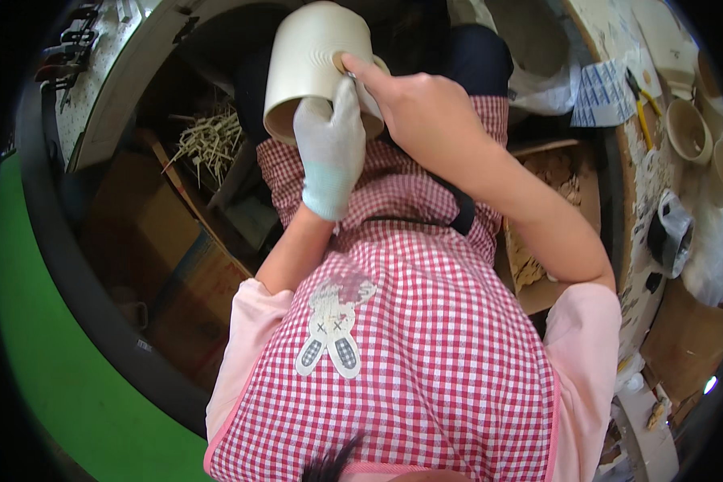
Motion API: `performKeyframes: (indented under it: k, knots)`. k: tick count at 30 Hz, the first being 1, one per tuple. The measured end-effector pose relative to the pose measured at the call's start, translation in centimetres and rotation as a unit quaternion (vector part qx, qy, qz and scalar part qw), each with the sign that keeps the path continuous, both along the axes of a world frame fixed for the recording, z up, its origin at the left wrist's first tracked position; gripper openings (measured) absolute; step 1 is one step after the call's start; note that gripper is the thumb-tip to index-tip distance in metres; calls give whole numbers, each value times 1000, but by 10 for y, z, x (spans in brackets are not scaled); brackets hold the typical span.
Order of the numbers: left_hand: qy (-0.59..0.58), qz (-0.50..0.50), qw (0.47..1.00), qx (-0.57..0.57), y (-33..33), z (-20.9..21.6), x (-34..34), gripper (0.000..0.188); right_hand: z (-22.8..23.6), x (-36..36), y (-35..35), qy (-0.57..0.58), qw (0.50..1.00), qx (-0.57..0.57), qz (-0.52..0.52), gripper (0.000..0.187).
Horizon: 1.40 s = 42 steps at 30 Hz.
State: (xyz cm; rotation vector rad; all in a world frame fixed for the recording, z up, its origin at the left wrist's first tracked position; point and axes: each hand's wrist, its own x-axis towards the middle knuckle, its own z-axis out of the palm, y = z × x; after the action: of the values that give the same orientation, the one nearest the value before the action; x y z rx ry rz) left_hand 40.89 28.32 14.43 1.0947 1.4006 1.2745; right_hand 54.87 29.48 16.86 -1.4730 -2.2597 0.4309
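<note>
A large cream cylinder [313, 60], like an unglazed clay vessel, is held tilted above my lap. Its open rim faces toward me, and fine ridges show on its side. My left hand [329, 140], in a white knitted glove with a pale green cuff, grips it at the rim, thumb along the outside. My right hand [414, 100] is bare. Its index fingertip presses the vessel's side beside a small curved part at the right edge, while the other fingers are curled and partly hidden. A small glint shows near that fingertip; what it comes from I cannot make out.
A cardboard box [149, 233] and a heap of pale strips [209, 145] lie at left. A tray of clay scraps [530, 269] is at right. The right-hand bench holds a yellow-handled tool [643, 120], a cream cup [688, 131] and plastic bags [707, 249].
</note>
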Motion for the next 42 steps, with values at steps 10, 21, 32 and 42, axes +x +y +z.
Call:
performKeyframes:
  k: [10, 21, 32, 42]
  knots:
    - [-2, -16, 998, -53, -8, -10, -11, 35, -11, -9, -1, -10, 1000, -7, 3, 37]
    - [-274, -90, 953, -89, -8, 30, -55, 47, 13, 98, 70, 501, 802, -306, -112, 83]
    - [-166, 99, 965, 175, 26, 54, -193, 45, 87, -26, 118, 574, 778, -252, 34, 56]
    - [168, 276, 897, 303, 104, 178, -379, 39, 88, -61, 150, 533, 807, -251, -52, 40]
